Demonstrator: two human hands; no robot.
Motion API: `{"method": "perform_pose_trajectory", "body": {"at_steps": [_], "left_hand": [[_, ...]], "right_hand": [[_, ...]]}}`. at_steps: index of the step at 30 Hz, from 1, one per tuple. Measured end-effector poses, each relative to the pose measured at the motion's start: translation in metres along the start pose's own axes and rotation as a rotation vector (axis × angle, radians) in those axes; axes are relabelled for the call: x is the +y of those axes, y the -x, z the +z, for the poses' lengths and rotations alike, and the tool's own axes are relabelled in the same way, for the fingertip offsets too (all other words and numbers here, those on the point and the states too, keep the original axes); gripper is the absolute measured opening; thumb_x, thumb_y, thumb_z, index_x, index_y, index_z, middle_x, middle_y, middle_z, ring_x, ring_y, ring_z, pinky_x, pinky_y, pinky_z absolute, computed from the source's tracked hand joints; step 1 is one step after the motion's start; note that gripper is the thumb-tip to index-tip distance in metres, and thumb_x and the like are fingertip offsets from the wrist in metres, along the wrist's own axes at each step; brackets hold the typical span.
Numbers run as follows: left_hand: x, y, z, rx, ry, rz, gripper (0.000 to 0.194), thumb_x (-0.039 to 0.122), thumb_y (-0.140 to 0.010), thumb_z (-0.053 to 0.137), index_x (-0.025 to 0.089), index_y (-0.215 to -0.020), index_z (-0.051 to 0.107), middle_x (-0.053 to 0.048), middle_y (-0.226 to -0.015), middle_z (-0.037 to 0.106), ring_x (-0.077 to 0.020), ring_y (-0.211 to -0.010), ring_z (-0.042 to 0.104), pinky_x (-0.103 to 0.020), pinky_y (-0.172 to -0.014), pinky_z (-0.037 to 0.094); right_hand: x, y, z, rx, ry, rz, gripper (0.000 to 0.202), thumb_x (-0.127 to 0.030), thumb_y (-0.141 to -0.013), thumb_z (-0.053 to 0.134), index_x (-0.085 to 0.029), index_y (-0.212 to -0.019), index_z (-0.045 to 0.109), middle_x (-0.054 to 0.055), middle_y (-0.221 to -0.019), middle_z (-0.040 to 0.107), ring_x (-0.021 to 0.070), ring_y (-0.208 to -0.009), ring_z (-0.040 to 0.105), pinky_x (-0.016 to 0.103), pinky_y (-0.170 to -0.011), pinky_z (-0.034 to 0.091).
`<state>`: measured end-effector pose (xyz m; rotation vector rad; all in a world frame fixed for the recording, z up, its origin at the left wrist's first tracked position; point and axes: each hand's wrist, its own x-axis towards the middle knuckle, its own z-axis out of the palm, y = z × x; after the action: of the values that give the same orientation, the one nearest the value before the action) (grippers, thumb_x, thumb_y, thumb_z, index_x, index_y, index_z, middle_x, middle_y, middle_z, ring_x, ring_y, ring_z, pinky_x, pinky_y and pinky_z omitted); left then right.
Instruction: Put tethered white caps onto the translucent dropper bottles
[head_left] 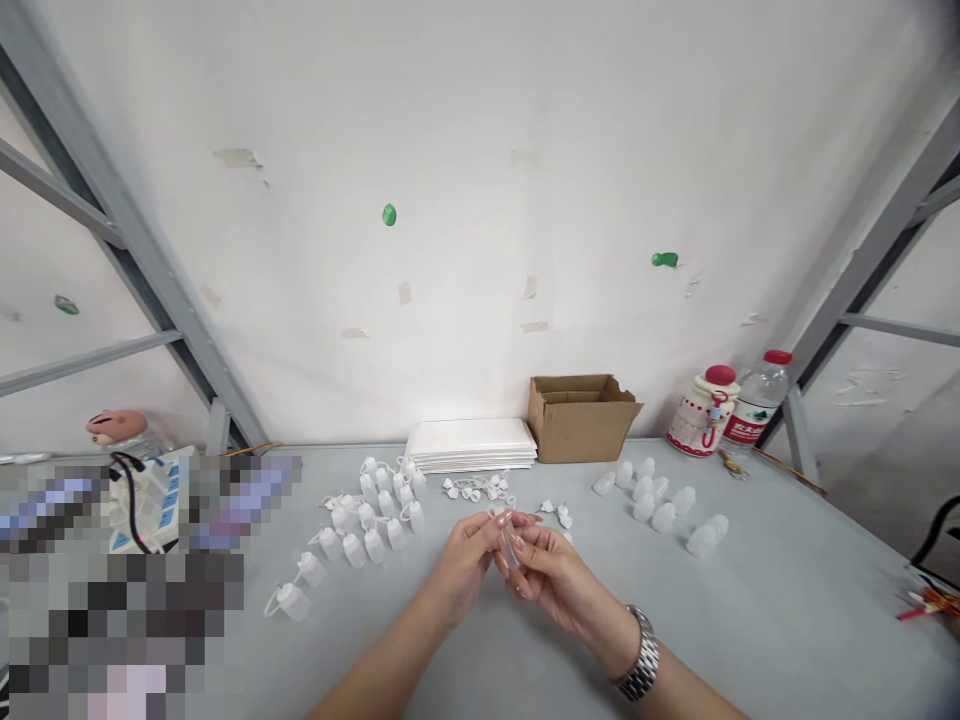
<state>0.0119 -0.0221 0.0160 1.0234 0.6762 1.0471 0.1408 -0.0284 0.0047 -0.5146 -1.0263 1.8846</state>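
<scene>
Two hands on one little clear bottle here: the left hand [471, 556] pinches its top end and the right hand [546, 572] grips its body, just above the gray table [480, 660]. Capped bottles [373, 545] with loops sit in rough rows off to the left, and uncapped ones [664, 517] are bunched on the right. Some loose white caps [474, 488] lie behind the hands, in front of a white stack [471, 446] and an open cardboard box [582, 430].

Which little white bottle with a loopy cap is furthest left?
The frosted white plastic bottle at the group's front left corner; the other capped bottles all sit further right and further back.
</scene>
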Motion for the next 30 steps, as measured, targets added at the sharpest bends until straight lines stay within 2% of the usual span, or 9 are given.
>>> {"method": "perform_pose_trajectory", "body": {"at_steps": [2, 3, 6, 8, 14, 19, 23, 26, 30], "left_hand": [[0.003, 0.0, 0.0, 0.002, -0.065, 0.028, 0.033, 0.04, -0.082, 0.052, 0.013, -0.086, 0.071, -0.005, -0.052, 0.064, -0.0257, -0.083, 0.063, -0.041, -0.093, 0.035], [0.004, 0.0, -0.001, 0.003, -0.092, 0.052, 0.033, 0.039, -0.082, 0.052, 0.013, -0.087, 0.071, -0.006, -0.058, 0.067, -0.0261, -0.088, 0.062, -0.042, -0.095, 0.034], [0.006, -0.001, -0.006, 0.016, -0.126, 0.121, 0.028, 0.035, -0.077, 0.06, 0.016, -0.094, 0.07, -0.01, -0.101, 0.069, -0.0279, -0.109, 0.052, -0.04, -0.098, 0.032], [0.006, -0.002, -0.008, 0.051, -0.113, 0.132, 0.032, 0.032, -0.071, 0.066, 0.019, -0.1, 0.068, -0.009, -0.114, 0.063, -0.0291, -0.112, 0.049, -0.041, -0.095, 0.035], [0.007, -0.004, -0.012, 0.13, -0.137, 0.125, 0.025, 0.028, -0.062, 0.074, 0.018, -0.085, 0.072, -0.009, -0.103, 0.068, -0.0296, -0.104, 0.054, -0.039, -0.086, 0.042], [0.006, -0.005, -0.015, 0.137, -0.117, 0.109, 0.023, 0.032, -0.066, 0.07, 0.017, -0.084, 0.072, -0.01, -0.104, 0.068, -0.0281, -0.097, 0.056, -0.038, -0.083, 0.041], [0.007, -0.003, -0.01, 0.09, 0.01, 0.079, 0.027, 0.036, -0.076, 0.061, 0.015, -0.089, 0.071, -0.011, -0.1, 0.068, -0.0261, -0.096, 0.055, -0.036, -0.082, 0.039], [0.008, -0.002, -0.004, -0.005, 0.142, 0.073, 0.027, 0.03, -0.077, 0.056, 0.014, -0.096, 0.069, -0.012, -0.105, 0.065, -0.0257, -0.097, 0.054, -0.035, -0.08, 0.038], [0.006, -0.002, -0.003, -0.034, 0.197, 0.072, 0.028, 0.026, -0.079, 0.051, 0.014, -0.097, 0.068, -0.011, -0.106, 0.065, -0.0251, -0.096, 0.054, -0.033, -0.076, 0.038]], "right_hand": [[-0.003, 0.0, 0.001, 0.084, 0.126, -0.029, 0.026, -0.038, -0.073, 0.067, -0.013, -0.065, 0.062, -0.003, -0.047, 0.052, 0.0075, -0.043, 0.045, 0.022, -0.048, 0.034], [-0.005, -0.001, 0.001, 0.139, 0.196, -0.062, 0.025, -0.038, -0.071, 0.069, -0.014, -0.068, 0.063, -0.003, -0.051, 0.055, 0.0085, -0.045, 0.047, 0.023, -0.05, 0.037], [-0.009, 0.0, 0.0, 0.301, 0.407, -0.208, 0.024, -0.038, -0.067, 0.072, -0.017, -0.076, 0.063, -0.002, -0.061, 0.06, 0.0118, -0.052, 0.054, 0.027, -0.056, 0.042], [-0.009, 0.001, -0.001, 0.364, 0.512, -0.278, 0.023, -0.037, -0.069, 0.071, -0.019, -0.079, 0.062, -0.001, -0.066, 0.061, 0.0138, -0.058, 0.056, 0.029, -0.059, 0.044], [-0.002, 0.005, 0.001, 0.358, 0.577, -0.327, 0.024, -0.036, -0.072, 0.068, -0.022, -0.09, 0.063, 0.004, -0.088, 0.064, 0.0172, -0.07, 0.06, 0.033, -0.068, 0.048], [-0.002, 0.006, 0.004, 0.294, 0.52, -0.245, 0.024, -0.039, -0.076, 0.063, -0.022, -0.092, 0.065, 0.003, -0.079, 0.066, 0.0188, -0.07, 0.062, 0.034, -0.071, 0.048], [0.003, 0.006, 0.003, 0.38, 0.567, -0.313, 0.019, -0.036, -0.074, 0.066, -0.021, -0.084, 0.064, 0.002, -0.073, 0.064, 0.0178, -0.068, 0.059, 0.031, -0.067, 0.046], [0.006, 0.006, 0.001, 0.436, 0.605, -0.361, 0.017, -0.036, -0.075, 0.065, -0.021, -0.084, 0.063, 0.004, -0.079, 0.063, 0.0186, -0.072, 0.058, 0.031, -0.067, 0.045], [0.01, 0.006, -0.003, 0.436, 0.65, -0.364, 0.017, -0.035, -0.076, 0.064, -0.021, -0.085, 0.061, 0.005, -0.083, 0.063, 0.0189, -0.074, 0.056, 0.032, -0.068, 0.045]]}}
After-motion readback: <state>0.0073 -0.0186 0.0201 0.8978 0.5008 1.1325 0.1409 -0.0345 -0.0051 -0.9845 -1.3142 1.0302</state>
